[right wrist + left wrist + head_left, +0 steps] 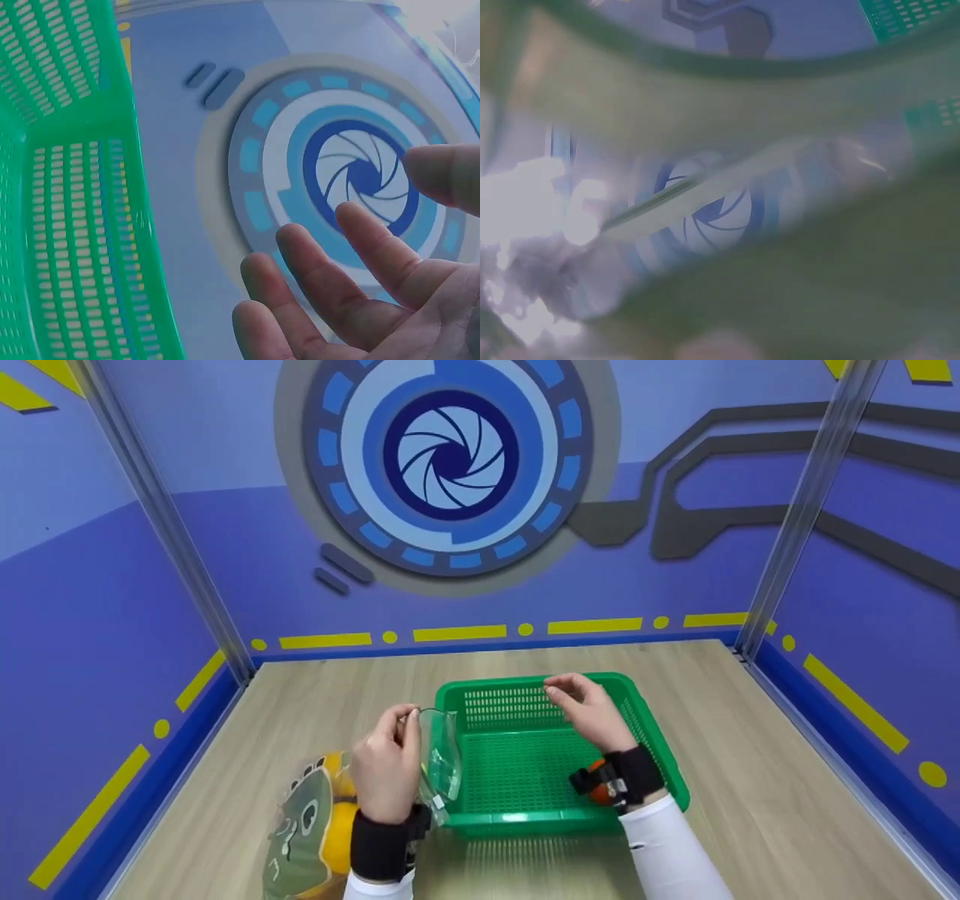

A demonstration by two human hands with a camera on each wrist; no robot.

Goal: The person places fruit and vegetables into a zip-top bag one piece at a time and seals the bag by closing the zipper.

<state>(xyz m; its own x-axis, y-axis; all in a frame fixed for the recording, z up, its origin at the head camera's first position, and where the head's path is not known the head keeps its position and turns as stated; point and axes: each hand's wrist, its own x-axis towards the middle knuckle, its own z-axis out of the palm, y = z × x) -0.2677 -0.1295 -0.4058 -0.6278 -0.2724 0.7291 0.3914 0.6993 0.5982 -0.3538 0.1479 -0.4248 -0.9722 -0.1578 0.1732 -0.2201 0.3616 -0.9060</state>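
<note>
My left hand pinches the top edge of a clear plastic bag beside the green basket's left rim. Below that hand, on the table, the bag's printed part shows a green cartoon face, with yellow-orange round things behind the plastic. Blurred see-through plastic fills much of the left wrist view. Over the green basket hovers my right hand, holding nothing; its fingers are loosely bent and apart in the right wrist view. An orange round thing lies in the basket, partly hidden by the wrist camera.
The wooden table carries the basket near its middle. Blue printed panels stand at the back, left and right, joined by metal corner posts.
</note>
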